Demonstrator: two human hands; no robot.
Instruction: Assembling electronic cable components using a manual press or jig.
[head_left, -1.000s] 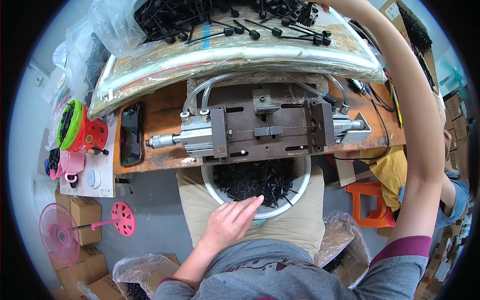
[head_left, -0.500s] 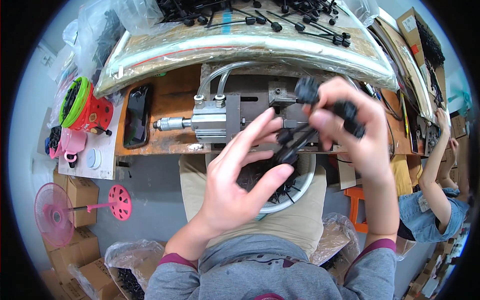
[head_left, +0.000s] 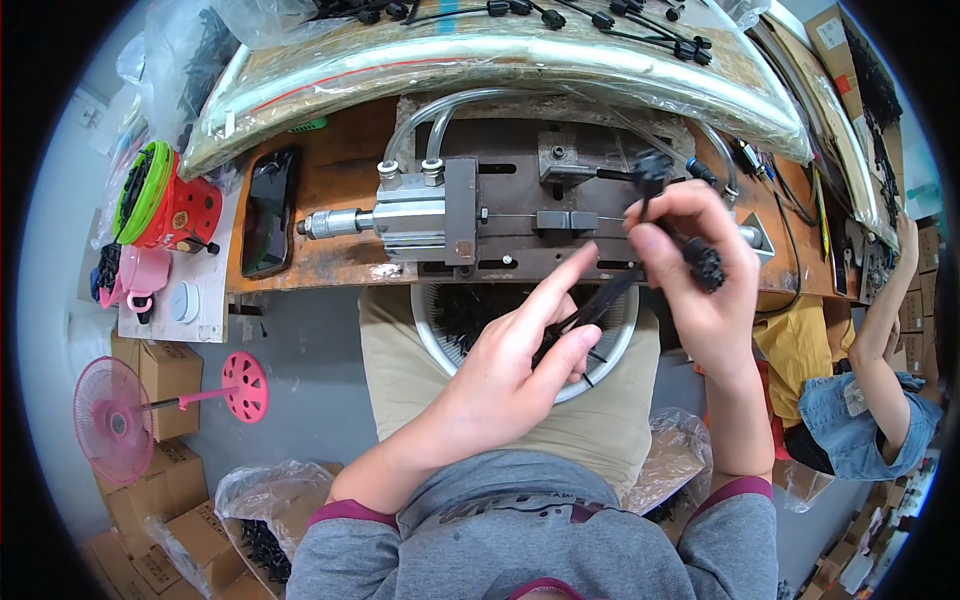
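Note:
My left hand is over the white basket on my lap, index finger stretched out, with the lower ends of thin black rods between its thumb and fingers. My right hand pinches black rods with knobbed heads; one knobbed head stands up beyond its fingertips. Just past both hands lies a bench fixture: a metal air cylinder at its left, and a small dark clamp block on a thin shaft in the middle. The white basket holds many black pieces, partly hidden by my left hand.
A plastic-wrapped raised shelf with loose black rods spans the back. Left on the bench lies a phone, near a red bucket. A pink fan stands at the left. At the right another person's arm reaches toward the bench.
My left hand has closed in on the rods and moved slightly right and down. My right hand has drawn a little downward. The bench appears slightly higher in view.

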